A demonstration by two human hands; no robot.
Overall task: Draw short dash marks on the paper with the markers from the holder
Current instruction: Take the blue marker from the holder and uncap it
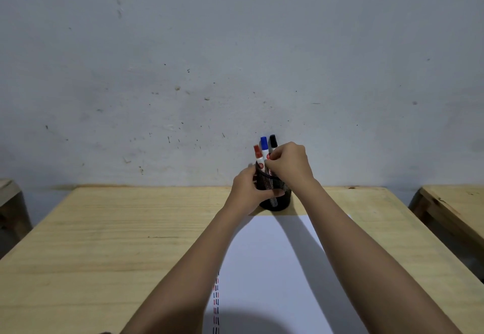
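A black mesh holder (277,201) stands at the far edge of the table, against the wall. Three markers rise from it: red cap (257,151), blue cap (264,144), black cap (273,141). My left hand (247,189) wraps around the holder's left side. My right hand (289,162) is above the holder's rim, with its fingertips pinched on a marker body; it looks like the black one, but the fingers hide the contact. A white paper (277,268) lies in front of the holder, with columns of short red, blue and black dashes (216,305) near its left edge.
The wooden table (117,242) spreads to the left of the paper. A grey wall (235,71) rises right behind the holder. Other wooden furniture stands at the far left (10,202) and far right (455,208).
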